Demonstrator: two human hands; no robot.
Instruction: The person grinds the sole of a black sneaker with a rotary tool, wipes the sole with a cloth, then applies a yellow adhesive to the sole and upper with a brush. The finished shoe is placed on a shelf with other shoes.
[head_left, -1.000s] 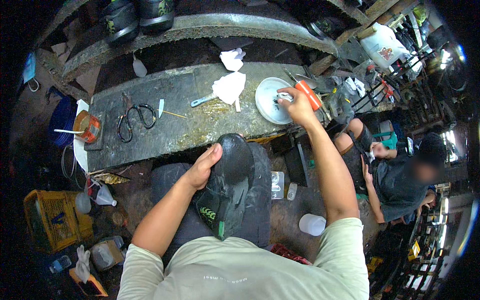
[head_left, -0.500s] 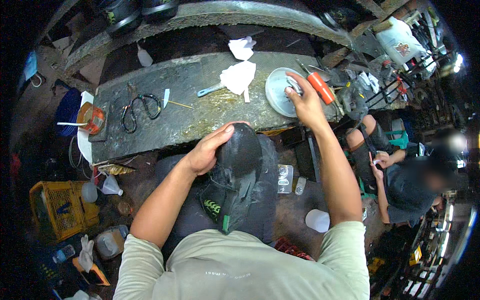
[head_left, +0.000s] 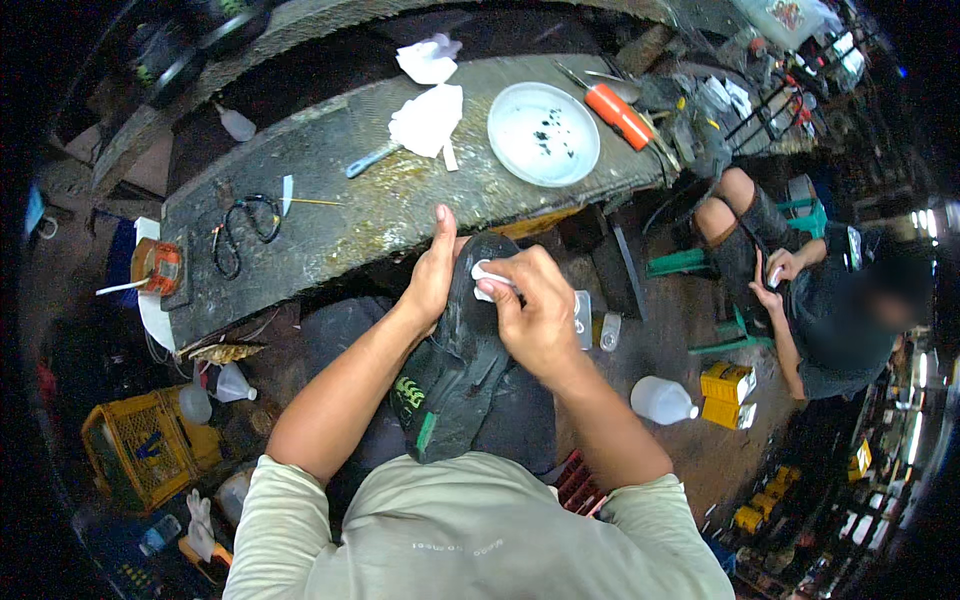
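Across my lap lies a black shoe (head_left: 462,340), its rounded end toward the bench, with green markings on its side and a green patch near my belly. My left hand (head_left: 436,272) cups the left side of that rounded end, thumb sticking up and the other fingers partly hidden. Pinched in my right hand (head_left: 533,305) is a small white wad (head_left: 486,272), pressed on the upper face of the shoe. On the bench beyond stands a round whitish dish (head_left: 508,160) with dark specks in it.
The worn bench (head_left: 330,215) carries white paper (head_left: 430,120), a blue-handled brush (head_left: 372,160), a looped black cord (head_left: 232,240), an orange cylinder (head_left: 618,117) and an orange pot (head_left: 157,265). A co-worker (head_left: 840,325) sits at right. A yellow crate (head_left: 150,440) stands at left.
My right hand has come from the dish down to the shoe, bringing the white wad. My left hand still holds the shoe. The view has shifted, showing more floor at the right.
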